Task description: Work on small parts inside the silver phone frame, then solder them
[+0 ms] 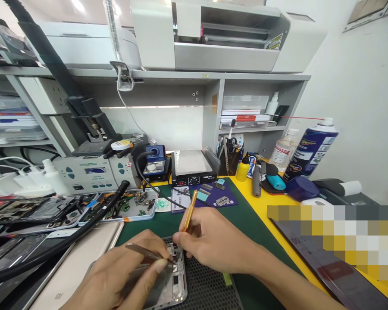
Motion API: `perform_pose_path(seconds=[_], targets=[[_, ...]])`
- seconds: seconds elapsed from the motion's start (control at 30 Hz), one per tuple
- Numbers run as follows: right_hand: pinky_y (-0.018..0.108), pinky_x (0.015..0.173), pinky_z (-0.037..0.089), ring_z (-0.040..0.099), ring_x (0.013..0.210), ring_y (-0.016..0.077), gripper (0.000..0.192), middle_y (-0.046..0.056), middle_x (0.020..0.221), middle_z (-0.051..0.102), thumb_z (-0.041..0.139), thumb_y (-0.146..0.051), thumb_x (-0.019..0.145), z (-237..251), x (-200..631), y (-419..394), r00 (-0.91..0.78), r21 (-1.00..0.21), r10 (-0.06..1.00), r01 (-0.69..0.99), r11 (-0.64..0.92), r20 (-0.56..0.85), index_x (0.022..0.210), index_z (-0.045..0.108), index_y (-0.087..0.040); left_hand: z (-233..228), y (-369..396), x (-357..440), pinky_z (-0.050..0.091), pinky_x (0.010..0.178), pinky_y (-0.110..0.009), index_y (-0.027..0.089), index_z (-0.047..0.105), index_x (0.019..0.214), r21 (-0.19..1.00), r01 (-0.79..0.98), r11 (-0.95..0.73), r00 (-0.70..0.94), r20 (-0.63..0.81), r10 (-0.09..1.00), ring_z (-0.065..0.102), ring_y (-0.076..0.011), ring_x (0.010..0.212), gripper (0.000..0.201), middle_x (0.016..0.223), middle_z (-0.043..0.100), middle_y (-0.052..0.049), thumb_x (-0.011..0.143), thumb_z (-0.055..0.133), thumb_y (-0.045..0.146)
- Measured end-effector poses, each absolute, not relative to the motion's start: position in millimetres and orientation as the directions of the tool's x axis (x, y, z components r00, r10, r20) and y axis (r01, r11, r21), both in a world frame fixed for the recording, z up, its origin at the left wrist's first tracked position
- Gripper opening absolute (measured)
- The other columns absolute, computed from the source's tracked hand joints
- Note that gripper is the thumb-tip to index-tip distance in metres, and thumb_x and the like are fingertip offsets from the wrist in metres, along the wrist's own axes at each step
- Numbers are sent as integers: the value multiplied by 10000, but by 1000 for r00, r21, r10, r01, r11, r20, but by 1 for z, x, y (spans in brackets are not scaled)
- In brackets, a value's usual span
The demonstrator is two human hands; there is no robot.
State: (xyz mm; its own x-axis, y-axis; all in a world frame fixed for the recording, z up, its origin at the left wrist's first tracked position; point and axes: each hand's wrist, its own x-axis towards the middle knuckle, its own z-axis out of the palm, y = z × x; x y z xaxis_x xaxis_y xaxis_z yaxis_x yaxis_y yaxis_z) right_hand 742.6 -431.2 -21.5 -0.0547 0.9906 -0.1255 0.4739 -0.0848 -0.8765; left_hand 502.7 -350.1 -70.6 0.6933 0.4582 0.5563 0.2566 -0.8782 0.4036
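My left hand (129,267) is closed around metal tweezers (142,251), whose tips reach down to the end of an opened phone frame (161,297). In my right hand (207,241) is a slim gold-handled tool (190,213), gripped like a pen. Its working end is partly hidden by my fingers and comes down close to the tweezer tips, over the frame's upper part. What exactly the tips touch is too small to tell. The frame lies on a dark mat with a honeycomb pattern (210,284), partly under my left hand.
A tray of circuit boards (153,211) and a gold phone back (87,254) lie left, crossed by a black hose (106,206). Behind stand a hot plate (194,168) and a soldering station (155,161). A spray can (310,148) and a dark phone (330,258) are right.
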Motion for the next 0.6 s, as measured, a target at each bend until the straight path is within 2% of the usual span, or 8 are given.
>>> perform_pose_path(seconds=[0.2, 0.4, 0.6], targets=[[321, 654, 380, 627, 739, 191, 432, -53, 744, 658, 837, -81, 1128, -21, 741, -431, -60, -880, 991, 469, -81, -123, 792, 625, -250, -67, -352, 503, 804, 838, -285, 304, 906, 1144, 424, 248, -871, 683, 561, 468, 910, -255, 930, 256, 955, 886, -42, 1231, 788, 514], [300, 644, 362, 524, 730, 171, 469, -73, 734, 572, 808, -83, 1144, -20, 741, -431, -74, -890, 991, 451, -63, -107, 779, 569, -256, -81, -348, 483, 725, 920, -113, 368, 853, 1147, 476, 85, -875, 695, 602, 394, 925, -101, 896, 218, 1044, 903, 71, 1299, 707, 309], [298, 638, 350, 464, 700, 163, 507, -88, 695, 509, 820, -91, 1137, -17, 740, -433, -78, -896, 991, 439, -63, -108, 746, 544, -259, -78, -348, 481, 720, 930, -107, 379, 834, 1181, 459, 117, -881, 748, 543, 382, 932, -91, 936, 234, 1076, 899, 85, 1325, 659, 322]])
